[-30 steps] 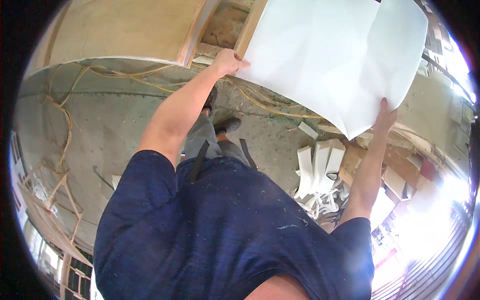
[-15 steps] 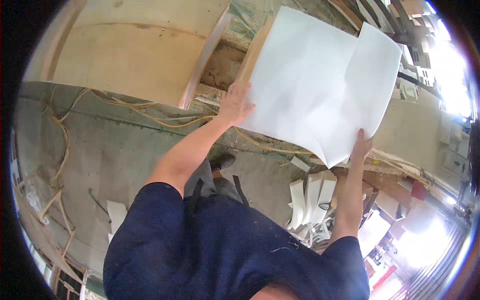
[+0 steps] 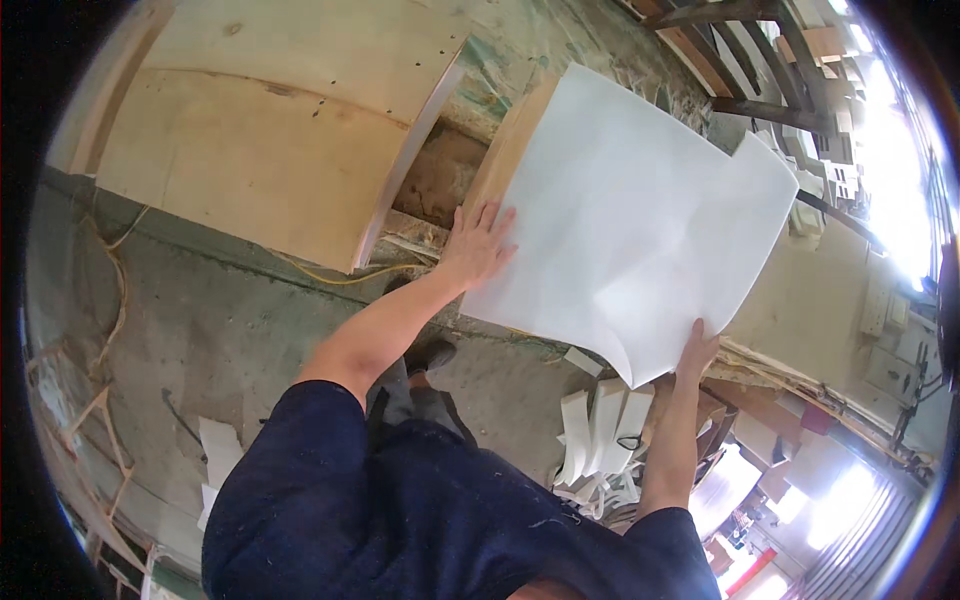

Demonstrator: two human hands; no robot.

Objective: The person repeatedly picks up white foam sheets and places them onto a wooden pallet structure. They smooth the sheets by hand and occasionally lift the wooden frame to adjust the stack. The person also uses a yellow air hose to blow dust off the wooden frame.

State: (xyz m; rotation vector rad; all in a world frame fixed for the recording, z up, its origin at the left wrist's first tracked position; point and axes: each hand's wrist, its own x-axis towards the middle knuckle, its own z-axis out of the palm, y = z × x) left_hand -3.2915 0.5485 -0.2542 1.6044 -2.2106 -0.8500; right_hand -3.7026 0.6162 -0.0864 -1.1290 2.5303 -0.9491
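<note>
A large white foam sheet (image 3: pixel 620 210) lies over a wooden work surface in front of me, its near corner curling up and one far corner notched. My left hand (image 3: pixel 479 247) rests flat on the sheet's left edge with fingers spread, partly over the bare wooden edge strip (image 3: pixel 505 150). At the near right edge, my right hand (image 3: pixel 697 350) grips the sheet, thumb on top and the other fingers hidden beneath it.
Left of a gap stands a plywood-topped table (image 3: pixel 260 150). White offcuts (image 3: pixel 603 430) are heaped on the floor near my right arm. A yellow cord (image 3: pixel 340 280) runs under the table edge. Dark wooden frames (image 3: pixel 770 60) stand at the far right.
The sheet and both hands sit lower in the view, as does the surrounding scene. My left hand's fingers reach further over the sheet. The sheet's raised right part lies flatter.
</note>
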